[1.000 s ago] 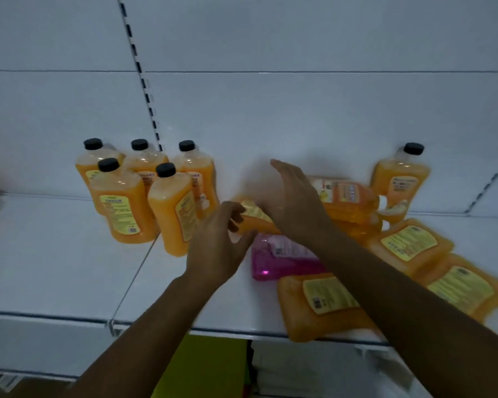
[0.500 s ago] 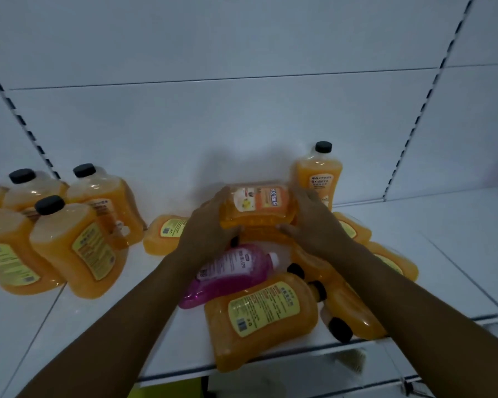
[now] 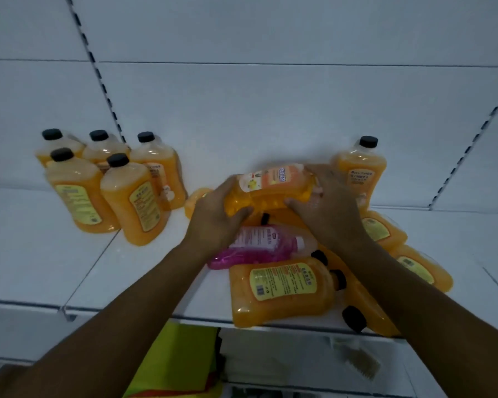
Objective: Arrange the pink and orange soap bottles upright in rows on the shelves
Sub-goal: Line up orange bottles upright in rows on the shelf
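The white shelf [image 3: 55, 262] carried every bottle. At its left stood 5 upright orange bottles [image 3: 110, 185] in 2 rows; 1 more upright orange bottle [image 3: 359, 170] stood at the back right. Between them lay a heap of orange bottles [image 3: 282, 291] on their sides, with 1 pink bottle [image 3: 259, 245] among them. Above the heap, the left hand [image 3: 216, 216] and right hand [image 3: 325, 208] gripped opposite ends of a sideways orange bottle [image 3: 270, 188].

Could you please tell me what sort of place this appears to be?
Probably a shop aisle being stocked: white metal shelf, slotted uprights on the back panel, and many identical labelled orange soap bottles, some standing, others lying in a pile.
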